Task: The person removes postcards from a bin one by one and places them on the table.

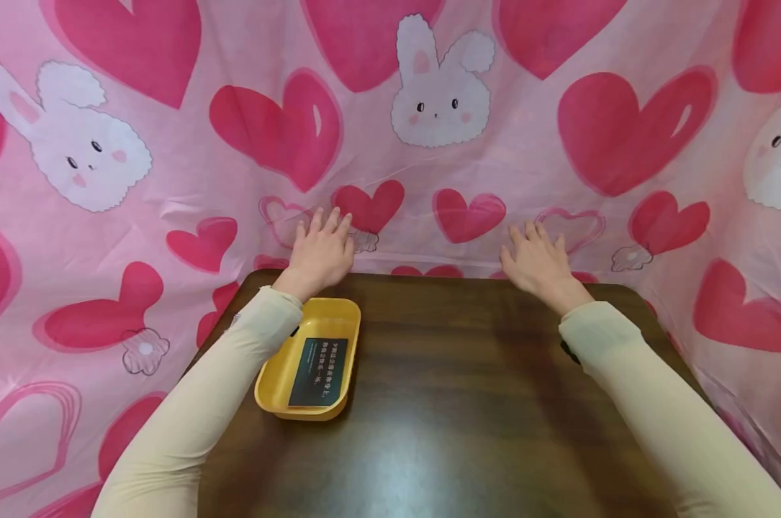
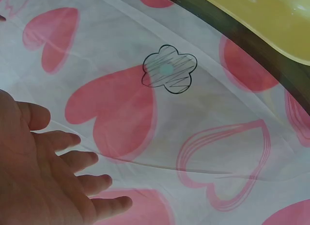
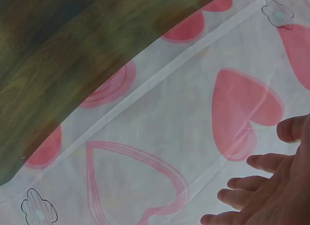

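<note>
Both hands are raised at the far side of the table, fingers spread and holding nothing. In the head view the left hand (image 1: 322, 252) is above the far left of the tabletop, beyond a yellow plastic tray (image 1: 267, 388). A dark green card (image 1: 319, 373) with white printed characters lies inside that tray. The right hand (image 1: 538, 262) hovers over the far right edge. In the left wrist view the left palm (image 2: 38, 172) shows with its fingers apart; the right wrist view has the right hand (image 3: 271, 186) at its lower right, fingers extended.
The dark brown wooden table (image 1: 468, 403) has rounded far corners. A pink curtain (image 1: 377, 158) printed with hearts and white rabbits hangs behind it and along both sides. Long cream sleeves cover both arms.
</note>
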Demonstrator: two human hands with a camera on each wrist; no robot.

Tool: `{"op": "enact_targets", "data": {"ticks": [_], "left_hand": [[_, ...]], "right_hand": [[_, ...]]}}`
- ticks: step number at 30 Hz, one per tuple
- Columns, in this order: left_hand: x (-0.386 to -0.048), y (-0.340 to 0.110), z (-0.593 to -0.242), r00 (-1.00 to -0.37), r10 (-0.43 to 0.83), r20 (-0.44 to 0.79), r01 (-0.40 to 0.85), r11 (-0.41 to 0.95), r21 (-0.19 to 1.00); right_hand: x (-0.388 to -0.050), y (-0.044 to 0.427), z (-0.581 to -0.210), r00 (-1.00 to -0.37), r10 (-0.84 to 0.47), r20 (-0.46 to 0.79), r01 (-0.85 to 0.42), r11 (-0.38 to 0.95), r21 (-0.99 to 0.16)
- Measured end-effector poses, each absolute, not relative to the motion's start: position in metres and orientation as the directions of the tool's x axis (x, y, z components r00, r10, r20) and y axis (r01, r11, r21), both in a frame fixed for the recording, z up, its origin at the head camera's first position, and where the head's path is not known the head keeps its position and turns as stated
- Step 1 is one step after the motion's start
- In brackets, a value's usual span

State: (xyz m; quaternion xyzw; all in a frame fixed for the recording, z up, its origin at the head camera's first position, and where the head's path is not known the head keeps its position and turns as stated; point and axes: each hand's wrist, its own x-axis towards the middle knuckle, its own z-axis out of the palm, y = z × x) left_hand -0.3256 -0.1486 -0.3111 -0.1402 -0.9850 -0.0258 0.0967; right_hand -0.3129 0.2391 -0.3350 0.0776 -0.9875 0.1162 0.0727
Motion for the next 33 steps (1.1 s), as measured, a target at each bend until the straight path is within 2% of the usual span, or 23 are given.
{"op": "enact_targets", "data": {"ticks": [14, 33], "left_hand": [[-0.326, -0.151, -0.311, -0.951, 0.258, 0.171, 0.269, 0.962, 0.042], [-0.324, -0.169, -0.314, -0.956, 0.228, 0.186, 0.242, 0.969, 0.055]], "right_hand": [[-0.314, 0.24, -0.336, -0.977, -0.137, 0.164, -0.17, 0.963, -0.21], [-0.309, 0.212, -0.322, -0.962, -0.186, 0.199, -0.24, 0.924, -0.297]]}}
